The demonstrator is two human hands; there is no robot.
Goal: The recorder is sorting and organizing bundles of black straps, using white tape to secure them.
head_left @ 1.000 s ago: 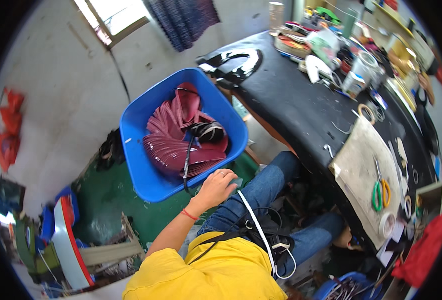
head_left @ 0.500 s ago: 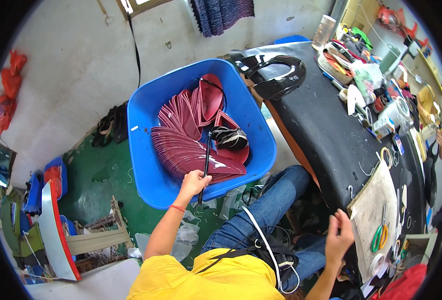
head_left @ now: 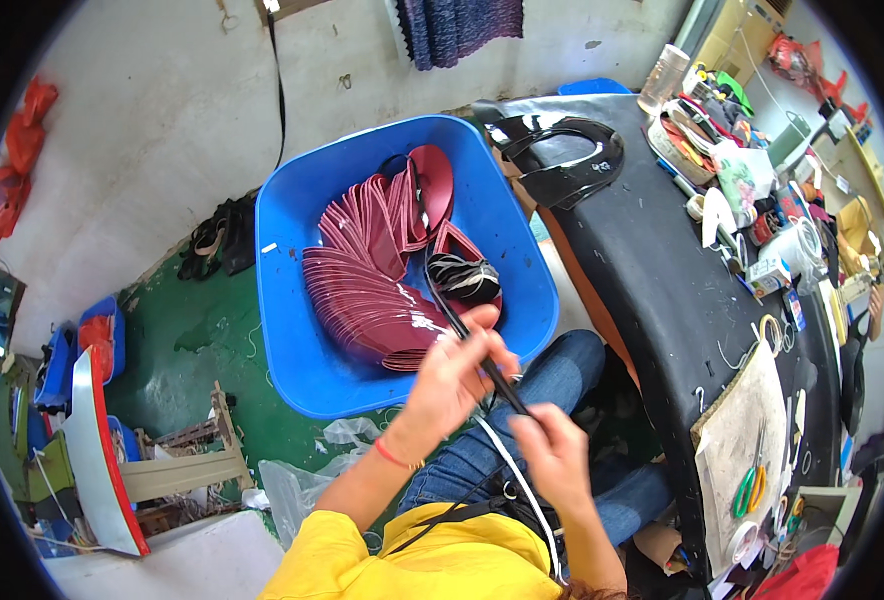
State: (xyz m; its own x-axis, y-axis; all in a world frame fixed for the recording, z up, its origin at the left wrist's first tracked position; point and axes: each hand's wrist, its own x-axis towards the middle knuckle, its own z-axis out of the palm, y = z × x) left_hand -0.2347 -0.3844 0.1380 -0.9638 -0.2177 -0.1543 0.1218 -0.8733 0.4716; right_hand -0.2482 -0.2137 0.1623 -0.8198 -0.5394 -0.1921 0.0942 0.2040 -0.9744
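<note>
My left hand is closed round a long black strip over the near edge of a blue tub. Just to its right, my right hand, slightly blurred, grips the same strip close to its lower end. From my hands the strip runs up into the tub, toward a bundle of black strip there. Stacks of glossy dark red curved pieces fill the tub's left and middle, and another curved piece stands upright at the back.
On the right stands a black-covered table with a glossy black U-shaped piece at its far corner. Scissors lie on a pale board there. A white cord crosses my lap. Dark shoes sit by the wall.
My left hand has drawn the black strip toward me and to the right. My right hand has come in from the table side and taken hold of the strip.
</note>
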